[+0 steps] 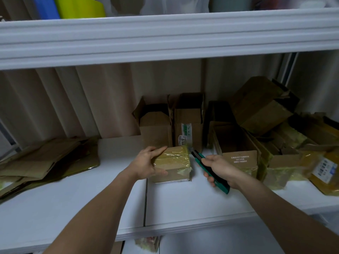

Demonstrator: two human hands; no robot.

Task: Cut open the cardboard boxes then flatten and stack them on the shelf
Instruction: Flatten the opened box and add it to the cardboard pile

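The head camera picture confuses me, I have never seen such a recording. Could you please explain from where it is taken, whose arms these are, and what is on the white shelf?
There is no machine here. A person wears one camera on the head, so you look forward and down along their own two bare arms. The left hand grips a small taped cardboard box standing on the white shelf. The right hand holds a green utility knife, its blade at the box's far right corner. At the left lies a stack of flattened cardboard. Behind and to the right stand more boxes, some already open, some taped. Above is another shelf.
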